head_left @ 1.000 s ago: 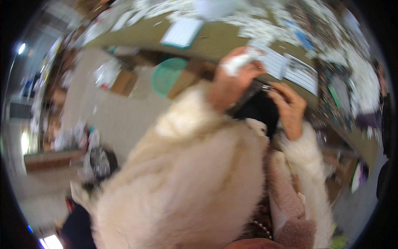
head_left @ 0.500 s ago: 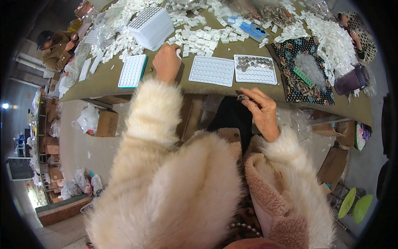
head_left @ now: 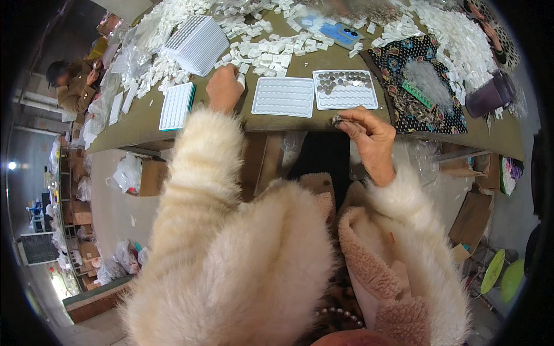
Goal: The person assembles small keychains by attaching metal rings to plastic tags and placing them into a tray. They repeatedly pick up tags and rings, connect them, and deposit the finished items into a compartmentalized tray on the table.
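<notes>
My left hand point(head_left: 224, 91) is closed at the table's near edge, left of a white tray. A small white piece point(head_left: 240, 79) shows at its thumb side, and the fingers are mostly hidden. Over the table's edge my right hand point(head_left: 372, 138) pinches a small dark silvery piece point(head_left: 337, 120) between thumb and fingertips. Just beyond it lies a white compartment tray point(head_left: 346, 104), its far rows filled with small round silvery pieces point(head_left: 340, 78). Next to that, between my hands, lies a second white tray point(head_left: 283, 98) with unfilled compartments.
A stack of white trays point(head_left: 196, 46) stands behind my left hand, with another tray point(head_left: 176, 106) at the left. White plastic pieces point(head_left: 274, 55) are heaped across the back. At right are a patterned cloth point(head_left: 398, 57), a green strip point(head_left: 418, 94) and a dark cup point(head_left: 490, 98). Two people work nearby.
The table and trays sit slightly further left in view. My right hand has shifted a little right and up, still pinching the silvery piece. My left hand stays closed.
</notes>
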A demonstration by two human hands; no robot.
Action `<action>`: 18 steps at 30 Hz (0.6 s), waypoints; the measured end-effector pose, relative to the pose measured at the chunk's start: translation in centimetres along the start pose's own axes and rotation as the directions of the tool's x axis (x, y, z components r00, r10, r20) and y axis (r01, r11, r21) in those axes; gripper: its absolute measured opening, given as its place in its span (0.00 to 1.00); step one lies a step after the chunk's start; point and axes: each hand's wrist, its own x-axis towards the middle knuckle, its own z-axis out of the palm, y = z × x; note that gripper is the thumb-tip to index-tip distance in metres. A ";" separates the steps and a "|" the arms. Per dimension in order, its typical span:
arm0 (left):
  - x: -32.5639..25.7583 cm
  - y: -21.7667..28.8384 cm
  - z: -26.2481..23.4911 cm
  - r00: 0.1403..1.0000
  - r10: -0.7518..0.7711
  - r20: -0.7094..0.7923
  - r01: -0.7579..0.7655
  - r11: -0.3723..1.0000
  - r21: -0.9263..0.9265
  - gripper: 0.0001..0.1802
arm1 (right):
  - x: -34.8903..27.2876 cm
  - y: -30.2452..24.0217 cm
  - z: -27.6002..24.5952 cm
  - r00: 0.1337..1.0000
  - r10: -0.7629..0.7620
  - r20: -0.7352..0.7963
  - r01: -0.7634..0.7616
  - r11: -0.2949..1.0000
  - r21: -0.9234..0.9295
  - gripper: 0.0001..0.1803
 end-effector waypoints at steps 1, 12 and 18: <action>-0.2 -0.1 -0.3 1.000 0.008 -0.016 -0.009 0.994 -0.106 0.09 | 0.0 -0.1 0.0 1.000 0.016 -0.023 -0.014 0.997 0.075 0.10; -0.4 2.4 -0.5 0.996 0.082 -0.032 -0.082 0.997 0.002 0.19 | 1.0 -0.4 0.0 0.999 0.008 -0.037 0.006 0.926 0.378 0.07; 0.7 1.8 0.1 0.964 0.212 0.158 -0.235 0.961 0.144 0.21 | 0.4 0.4 -0.6 0.998 0.059 -0.004 -0.053 0.919 0.390 0.08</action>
